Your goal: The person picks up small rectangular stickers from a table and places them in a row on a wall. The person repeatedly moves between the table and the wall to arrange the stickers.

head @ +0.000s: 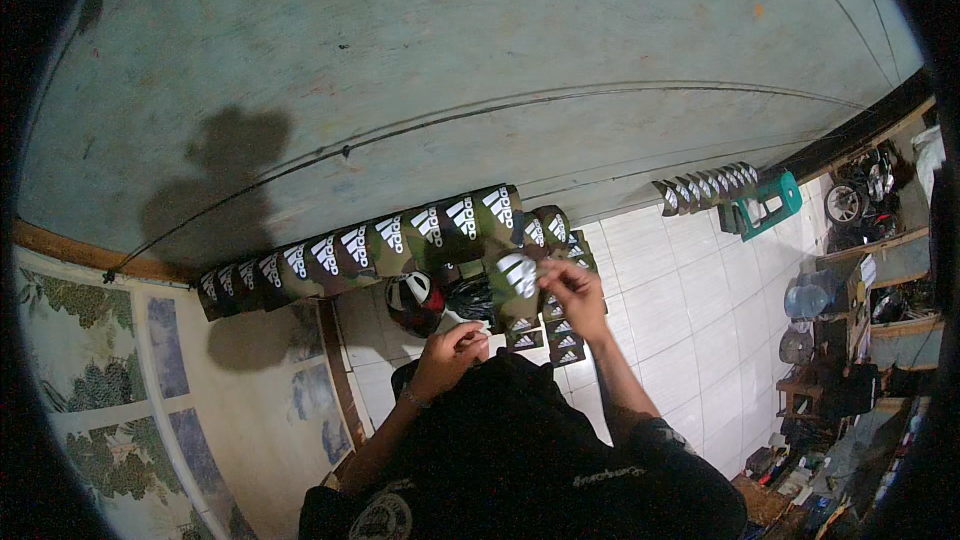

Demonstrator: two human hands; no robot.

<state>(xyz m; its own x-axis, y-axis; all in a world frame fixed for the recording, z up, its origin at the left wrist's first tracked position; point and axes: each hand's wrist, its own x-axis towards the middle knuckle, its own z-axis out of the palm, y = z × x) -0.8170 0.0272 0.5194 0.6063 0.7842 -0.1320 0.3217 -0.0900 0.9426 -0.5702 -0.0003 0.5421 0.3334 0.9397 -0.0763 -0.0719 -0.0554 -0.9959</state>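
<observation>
My right hand [576, 297] has its thumb and fingers pinched at the right edge of a camouflage fabric piece [516, 307]. A white adidas print on this piece is partly blurred beside my fingertips. My left hand [454, 355] is to the left and nearer my body, its fingers curled; whether something thin is between them cannot be made out. A long row of similar camouflage pieces [390, 244] with the same print overlaps along the wall. More printed camouflage pieces [565, 343] lie below and beyond my right hand.
Left of the held piece are a red, black and white helmet [415, 304] and a black plastic bag [471, 298]. Cords [540, 96] run along the wall [480, 30]. On the tiled floor [667, 292], a green plastic crate [772, 206] stands near further printed pieces [705, 189]. Shelves and a motorcycle [862, 199] line the right.
</observation>
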